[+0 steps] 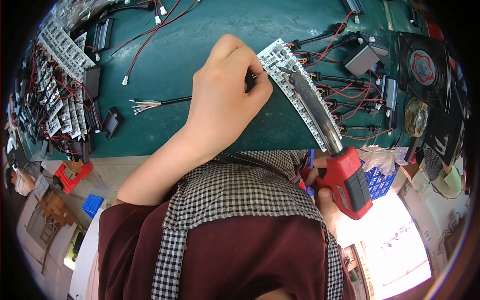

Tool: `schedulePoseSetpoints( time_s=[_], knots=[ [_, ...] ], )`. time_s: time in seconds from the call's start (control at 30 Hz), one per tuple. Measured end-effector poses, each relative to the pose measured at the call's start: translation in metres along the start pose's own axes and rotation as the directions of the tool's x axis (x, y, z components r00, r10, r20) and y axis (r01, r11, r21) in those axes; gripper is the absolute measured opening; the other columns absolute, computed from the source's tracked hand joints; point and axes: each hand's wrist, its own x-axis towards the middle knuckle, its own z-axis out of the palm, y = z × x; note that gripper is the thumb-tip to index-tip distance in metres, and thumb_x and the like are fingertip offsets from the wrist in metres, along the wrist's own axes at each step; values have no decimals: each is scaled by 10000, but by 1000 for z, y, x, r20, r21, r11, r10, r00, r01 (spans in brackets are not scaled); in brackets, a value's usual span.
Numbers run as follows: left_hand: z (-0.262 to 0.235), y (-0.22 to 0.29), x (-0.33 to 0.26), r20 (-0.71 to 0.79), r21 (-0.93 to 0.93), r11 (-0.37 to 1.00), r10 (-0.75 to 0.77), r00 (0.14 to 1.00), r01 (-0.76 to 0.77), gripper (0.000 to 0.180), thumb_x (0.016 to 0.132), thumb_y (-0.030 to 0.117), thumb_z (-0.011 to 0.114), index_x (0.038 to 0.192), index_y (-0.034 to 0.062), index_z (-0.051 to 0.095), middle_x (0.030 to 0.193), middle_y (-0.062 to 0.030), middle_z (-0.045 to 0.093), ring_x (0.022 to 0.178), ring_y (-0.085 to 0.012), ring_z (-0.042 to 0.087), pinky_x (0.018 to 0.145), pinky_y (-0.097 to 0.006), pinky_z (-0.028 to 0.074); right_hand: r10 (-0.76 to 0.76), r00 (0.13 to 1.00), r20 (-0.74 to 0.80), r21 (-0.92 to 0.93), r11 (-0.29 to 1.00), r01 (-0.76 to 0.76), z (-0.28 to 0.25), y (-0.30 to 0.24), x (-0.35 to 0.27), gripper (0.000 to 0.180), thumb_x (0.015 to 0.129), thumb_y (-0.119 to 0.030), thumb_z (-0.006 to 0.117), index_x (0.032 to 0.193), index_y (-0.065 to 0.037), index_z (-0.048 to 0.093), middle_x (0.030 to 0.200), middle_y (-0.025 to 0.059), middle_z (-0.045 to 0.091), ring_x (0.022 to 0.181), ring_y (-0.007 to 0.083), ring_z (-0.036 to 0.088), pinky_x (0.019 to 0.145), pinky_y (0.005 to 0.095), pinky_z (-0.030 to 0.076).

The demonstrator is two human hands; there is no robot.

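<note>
Left hand [225,95] fingers pinch a thin wire, largely hidden, at the circuit board strip [295,90] on the green bench [200,40]. Right hand [322,185], mostly occluded, grips the soldering iron [330,150]; tip apparently on the board. Wired modules [355,95] beside.

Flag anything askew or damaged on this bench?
Little stands out. The circuit board strip lies at a slant and juts past the green mat's near edge. A loose cable with bared, splayed wires lies beside the left hand.

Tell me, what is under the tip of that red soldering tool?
A white circuit board strip lies on the green mat under the soldering tool. The left hand pinches a wire there; the joint itself is hidden by the fingers and tip.
</note>
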Motion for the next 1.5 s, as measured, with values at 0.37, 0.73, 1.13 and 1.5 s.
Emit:
schedulePoseSetpoints(
  time_s=[0.37,0.73,1.13,1.5],
  knots=[
    [4,-3,-1,-32,125,989,82,996,-78,128,705,-33,650,743,12,536,826,-23,508,563,-70,447,497,-207,410,76,997,-35,-34,996,-77,-6,16,-9,559,696,-498,738,970,-16,670,962,115,662,953,272,618,886,386,446],
    [7,-2,0,-54,156,982,119,991,-110,138,703,-25,658,743,22,535,825,-23,513,552,-70,461,488,-207,417,-153,988,-39,-236,962,139,-13,52,-17,776,689,-482,765,1181,69,528,817,66,666,751,186,647,776,300,484],
    [7,-4,-2,-66,176,977,134,989,-121,147,700,-27,660,738,18,525,819,-23,509,544,-73,448,480,-211,406,5,998,64,10,1000,-6,0,4,-2,631,839,-552,577,1157,-13,495,710,55,567,579,82,441,540,234,308],
    [6,-2,-2,-45,163,980,122,992,-113,141,712,-26,652,738,18,521,818,-23,505,549,-77,448,491,-212,404,41,999,22,20,999,-41,1,5,-2,699,772,-629,613,1092,-13,537,635,32,548,540,74,417,507,228,272]
  ],
)
